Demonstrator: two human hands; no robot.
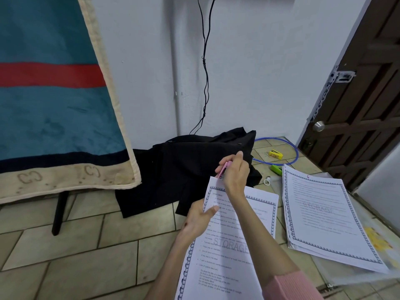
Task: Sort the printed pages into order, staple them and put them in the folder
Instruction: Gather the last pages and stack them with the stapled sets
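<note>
I see a tiled floor (65,245) under a pale wall, with a dark wooden door (368,94) at the right. In the middle, my left hand (198,220) holds up a set of printed pages (225,252) by its left edge, thumb lying across the top sheet, fingers behind the paper. My right hand (234,173) is closed around a pink stapler (224,169), whose mouth sits over the set's top left corner. Just right of it, a second stack of pages (324,215) lies on a clear folder (372,256) on the floor. Beyond that stack sit a green stapler (276,169) and a yellow stapler (276,154), near a blue hoop (296,152). Black cloth (190,165) is heaped against the wall behind my hands, and a teal and red blanket (54,94) hangs at the left.
</note>
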